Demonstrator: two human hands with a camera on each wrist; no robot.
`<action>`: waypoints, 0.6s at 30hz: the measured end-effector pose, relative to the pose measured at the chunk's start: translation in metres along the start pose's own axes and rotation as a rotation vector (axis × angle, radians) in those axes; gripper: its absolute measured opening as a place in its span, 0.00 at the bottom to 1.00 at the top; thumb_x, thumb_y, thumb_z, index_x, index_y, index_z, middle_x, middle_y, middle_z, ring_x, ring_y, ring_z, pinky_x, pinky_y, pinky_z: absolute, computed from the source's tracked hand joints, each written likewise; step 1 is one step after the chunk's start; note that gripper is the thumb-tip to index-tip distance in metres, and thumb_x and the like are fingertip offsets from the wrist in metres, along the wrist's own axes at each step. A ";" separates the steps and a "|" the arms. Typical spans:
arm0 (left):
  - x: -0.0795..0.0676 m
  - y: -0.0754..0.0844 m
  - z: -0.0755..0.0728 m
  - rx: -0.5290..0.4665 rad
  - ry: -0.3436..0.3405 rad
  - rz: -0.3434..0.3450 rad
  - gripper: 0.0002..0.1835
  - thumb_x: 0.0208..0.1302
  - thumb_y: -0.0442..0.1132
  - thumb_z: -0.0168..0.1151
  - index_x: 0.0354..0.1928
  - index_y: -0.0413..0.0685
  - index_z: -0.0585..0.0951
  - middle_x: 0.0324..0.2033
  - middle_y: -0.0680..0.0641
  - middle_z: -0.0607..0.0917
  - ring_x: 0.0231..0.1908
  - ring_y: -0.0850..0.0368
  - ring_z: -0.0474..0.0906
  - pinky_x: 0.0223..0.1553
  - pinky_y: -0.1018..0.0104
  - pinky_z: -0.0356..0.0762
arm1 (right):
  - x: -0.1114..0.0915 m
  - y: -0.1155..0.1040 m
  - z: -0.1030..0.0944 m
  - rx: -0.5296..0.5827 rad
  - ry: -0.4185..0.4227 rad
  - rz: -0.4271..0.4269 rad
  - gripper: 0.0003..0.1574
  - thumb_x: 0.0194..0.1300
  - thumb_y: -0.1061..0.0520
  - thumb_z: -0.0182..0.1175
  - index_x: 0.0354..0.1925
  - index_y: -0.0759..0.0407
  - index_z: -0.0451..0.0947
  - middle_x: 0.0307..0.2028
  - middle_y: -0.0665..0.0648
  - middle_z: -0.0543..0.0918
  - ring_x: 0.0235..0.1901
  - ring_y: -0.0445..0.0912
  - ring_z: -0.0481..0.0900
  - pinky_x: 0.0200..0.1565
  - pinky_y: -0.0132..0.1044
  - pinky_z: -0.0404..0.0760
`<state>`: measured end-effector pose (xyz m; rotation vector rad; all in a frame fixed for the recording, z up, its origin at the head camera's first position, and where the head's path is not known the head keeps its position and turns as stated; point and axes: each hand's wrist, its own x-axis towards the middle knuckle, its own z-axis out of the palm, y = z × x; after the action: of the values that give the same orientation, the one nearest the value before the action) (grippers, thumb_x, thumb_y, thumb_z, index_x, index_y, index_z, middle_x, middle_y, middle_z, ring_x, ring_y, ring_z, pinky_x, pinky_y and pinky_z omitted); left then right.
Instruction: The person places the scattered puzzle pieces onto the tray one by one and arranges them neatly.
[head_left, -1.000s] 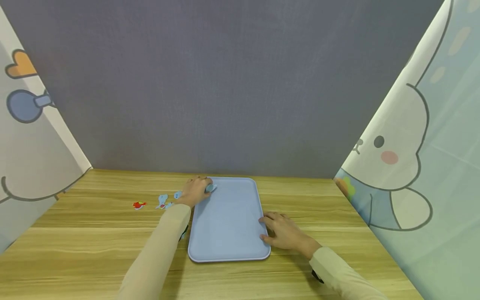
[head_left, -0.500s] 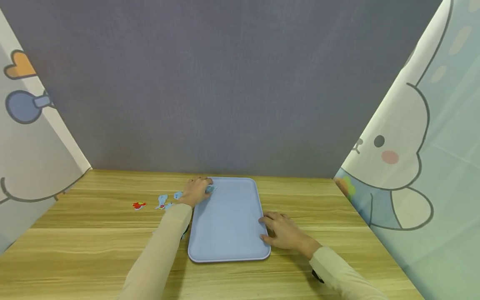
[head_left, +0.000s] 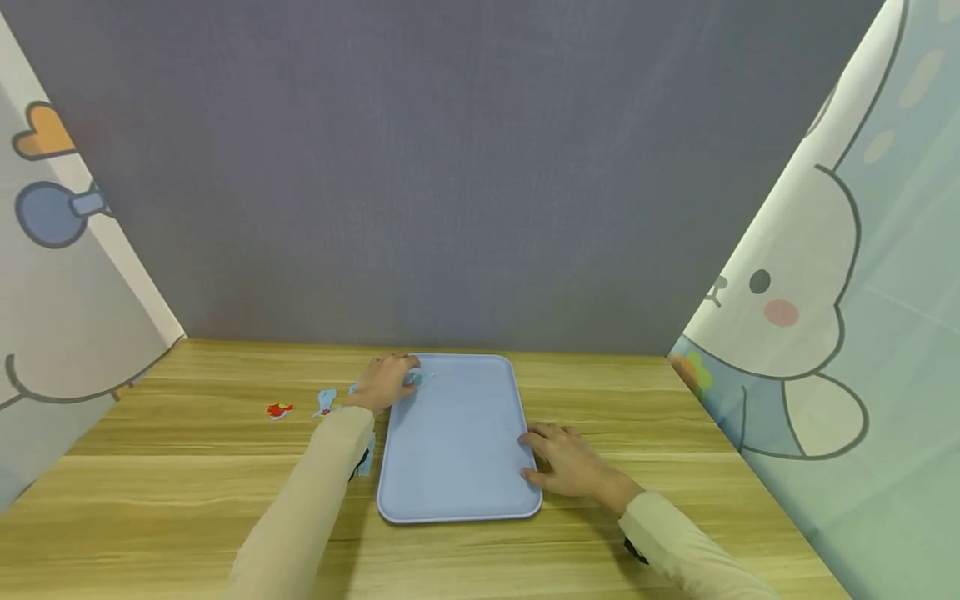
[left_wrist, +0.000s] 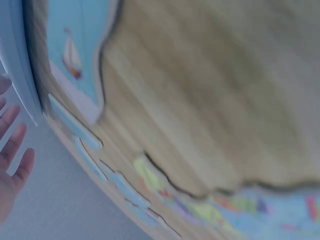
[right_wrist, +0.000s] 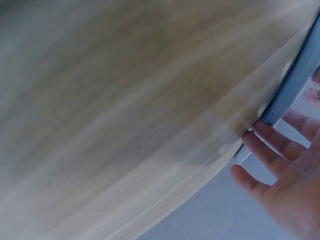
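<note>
A shallow light-blue tray (head_left: 457,442) lies on the wooden table. In its far left corner is a flat light-blue puzzle piece (head_left: 423,379). My left hand (head_left: 384,382) is over the tray's left rim beside that piece, and the left wrist view shows its fingers (left_wrist: 11,142) spread with nothing between them. My right hand (head_left: 566,461) rests at the tray's right rim, its fingers (right_wrist: 270,155) spread and touching the edge.
Left of the tray lie a red piece (head_left: 280,411), a pale blue piece (head_left: 326,401) and another blue piece (head_left: 366,458) partly behind the left wrist. The left wrist view shows a sailboat-printed piece (left_wrist: 80,55). A grey partition (head_left: 450,183) stands behind the table.
My left hand has let go of the light-blue piece, which now lies in the tray, and has drawn slightly left. The right hand stays in place.
</note>
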<state>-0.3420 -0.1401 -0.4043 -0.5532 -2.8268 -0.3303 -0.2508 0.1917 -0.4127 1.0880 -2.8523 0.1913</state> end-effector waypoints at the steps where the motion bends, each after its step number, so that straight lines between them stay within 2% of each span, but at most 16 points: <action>1: -0.001 -0.001 -0.001 -0.003 -0.002 0.003 0.20 0.53 0.40 0.66 0.49 0.45 0.78 0.46 0.44 0.82 0.46 0.43 0.77 0.46 0.46 0.74 | 0.000 0.000 0.000 -0.002 -0.001 0.001 0.30 0.59 0.42 0.57 0.54 0.56 0.72 0.58 0.62 0.71 0.57 0.57 0.71 0.53 0.60 0.69; 10: -0.013 -0.009 -0.009 -0.049 -0.032 0.015 0.21 0.54 0.41 0.65 0.50 0.43 0.77 0.48 0.44 0.81 0.48 0.44 0.76 0.49 0.46 0.73 | 0.001 -0.001 -0.001 0.007 0.002 0.005 0.30 0.59 0.42 0.57 0.54 0.57 0.73 0.58 0.63 0.72 0.57 0.57 0.71 0.53 0.60 0.69; 18: -0.027 -0.020 -0.013 -0.088 -0.007 0.057 0.20 0.55 0.40 0.64 0.49 0.41 0.77 0.46 0.44 0.81 0.49 0.42 0.74 0.48 0.43 0.72 | 0.001 -0.001 -0.001 0.001 0.006 0.005 0.30 0.59 0.42 0.57 0.54 0.56 0.73 0.58 0.62 0.72 0.57 0.56 0.70 0.53 0.60 0.69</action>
<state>-0.3227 -0.1712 -0.4028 -0.6533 -2.8078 -0.4450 -0.2506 0.1908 -0.4118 1.0787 -2.8504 0.1967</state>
